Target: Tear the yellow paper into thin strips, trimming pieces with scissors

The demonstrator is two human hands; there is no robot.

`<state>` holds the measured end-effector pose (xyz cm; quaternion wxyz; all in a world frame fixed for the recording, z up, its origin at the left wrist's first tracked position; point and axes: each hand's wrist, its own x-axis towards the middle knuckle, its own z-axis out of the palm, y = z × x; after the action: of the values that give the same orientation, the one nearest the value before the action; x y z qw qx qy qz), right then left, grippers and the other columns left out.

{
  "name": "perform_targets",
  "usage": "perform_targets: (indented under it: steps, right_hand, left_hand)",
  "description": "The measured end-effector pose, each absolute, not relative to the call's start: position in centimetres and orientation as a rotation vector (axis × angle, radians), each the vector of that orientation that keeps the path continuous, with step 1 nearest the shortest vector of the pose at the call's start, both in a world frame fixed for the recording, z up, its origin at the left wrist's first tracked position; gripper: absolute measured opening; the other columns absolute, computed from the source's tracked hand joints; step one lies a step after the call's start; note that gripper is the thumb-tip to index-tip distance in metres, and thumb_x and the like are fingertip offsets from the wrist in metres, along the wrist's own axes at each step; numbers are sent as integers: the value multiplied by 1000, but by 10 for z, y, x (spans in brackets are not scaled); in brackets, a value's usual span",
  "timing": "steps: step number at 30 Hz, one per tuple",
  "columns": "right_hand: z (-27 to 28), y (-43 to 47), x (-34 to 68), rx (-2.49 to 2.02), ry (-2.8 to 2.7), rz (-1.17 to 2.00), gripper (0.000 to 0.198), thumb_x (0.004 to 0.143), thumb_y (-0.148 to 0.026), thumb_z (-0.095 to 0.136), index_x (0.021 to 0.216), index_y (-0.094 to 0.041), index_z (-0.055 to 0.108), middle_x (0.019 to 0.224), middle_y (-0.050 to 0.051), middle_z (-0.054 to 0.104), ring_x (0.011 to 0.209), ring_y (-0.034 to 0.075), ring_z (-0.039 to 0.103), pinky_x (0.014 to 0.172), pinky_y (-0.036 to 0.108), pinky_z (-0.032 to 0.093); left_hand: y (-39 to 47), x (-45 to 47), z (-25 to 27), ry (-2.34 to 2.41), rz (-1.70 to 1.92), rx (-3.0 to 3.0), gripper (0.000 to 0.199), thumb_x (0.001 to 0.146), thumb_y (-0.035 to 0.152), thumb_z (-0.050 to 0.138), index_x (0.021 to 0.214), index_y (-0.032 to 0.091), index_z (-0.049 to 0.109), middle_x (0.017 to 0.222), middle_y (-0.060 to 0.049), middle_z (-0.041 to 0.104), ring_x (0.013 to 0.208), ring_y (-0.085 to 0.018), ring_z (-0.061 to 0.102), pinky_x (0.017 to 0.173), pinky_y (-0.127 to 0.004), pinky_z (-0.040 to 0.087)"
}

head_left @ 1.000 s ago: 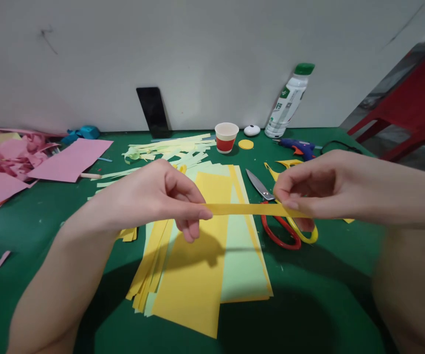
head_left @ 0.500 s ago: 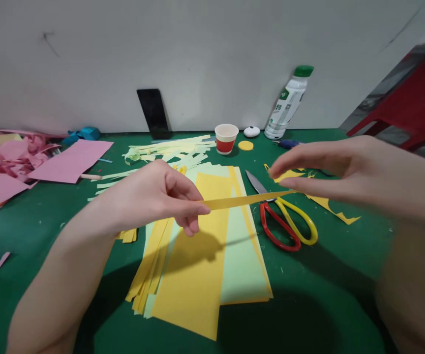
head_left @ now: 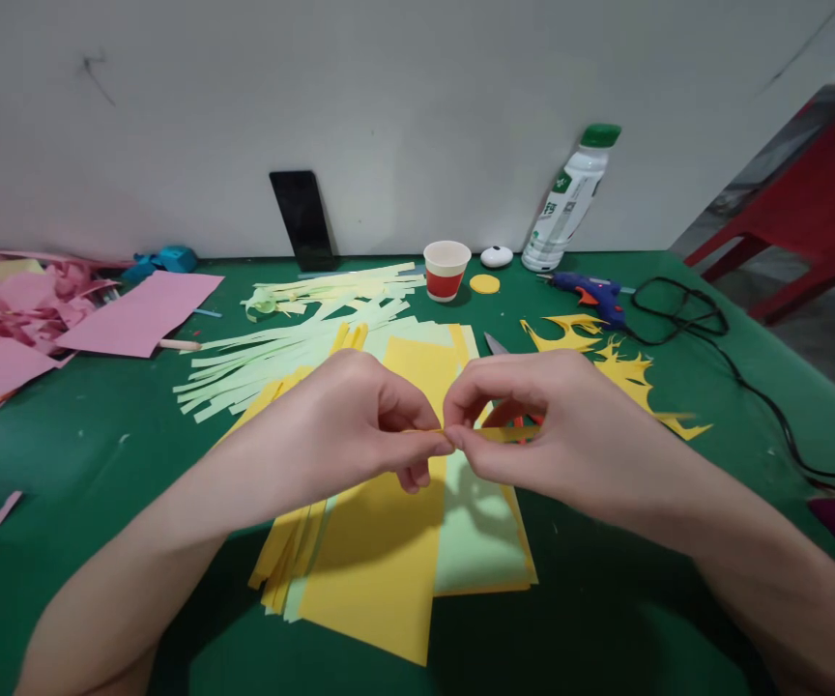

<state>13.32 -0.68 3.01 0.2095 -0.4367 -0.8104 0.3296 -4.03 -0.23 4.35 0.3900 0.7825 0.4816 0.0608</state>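
Both my hands meet above the paper stack, each pinching a narrow yellow paper strip (head_left: 508, 435). Closed on its left end is my left hand (head_left: 370, 420). My right hand (head_left: 533, 416) grips it with thumb and forefinger right beside the left fingertips, and the rest of the strip runs back under the right palm. Below lie a wide yellow paper sheet (head_left: 374, 570) and pale green paper (head_left: 479, 541). Cut yellow strips (head_left: 279, 556) rest along the stack's left side. Scissors (head_left: 494, 344) are mostly hidden behind my right hand.
Pale green strips (head_left: 229, 377) and pink paper (head_left: 143, 314) lie to the left. A paper cup (head_left: 446, 273), a phone (head_left: 302, 220) and a bottle (head_left: 569, 203) stand by the wall. On the right are a glue gun (head_left: 595, 295), its cord and yellow scraps (head_left: 624, 372).
My right hand has moved left and down from the strip's far end to my left fingertips, now pinching the strip there. My left hand has shifted slightly right and down.
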Motion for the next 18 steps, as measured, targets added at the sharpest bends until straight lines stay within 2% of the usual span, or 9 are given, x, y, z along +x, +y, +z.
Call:
perform_targets:
  steps: [4, 13, 18]
  right_hand:
    - [34, -2, 146, -1279, -2293, 978, 10, 68, -16, 50, 60, -19, 55, 59, -3, 57, 56, 9, 52, 51, 20, 40]
    - [40, 10, 185, -1454, -2417, 952, 17, 74, -33, 51, 63, -20, 55, 54, -3, 48, 46, 9, 39, 41, 21, 30]
    - [42, 12, 194, -1474, -2490, 1009, 23, 76, -40, 49, 63, -20, 52, 54, -3, 45, 48, 9, 34, 41, 21, 28]
  left_hand:
    - [3, -48, 45, 1167, 174, 1892, 21, 76, 31, 59, 61, 18, 68, 55, 3, 68, 50, -8, 61, 48, -13, 41]
    - [17, -69, 51, 1194, 171, 1829, 17, 71, 31, 64, 57, 22, 69, 50, 6, 66, 45, -7, 59, 39, -9, 38]
    - [18, -73, 53, 1214, 156, 1840, 17, 71, 31, 65, 56, 23, 70, 49, 6, 66, 44, -5, 57, 39, -7, 37]
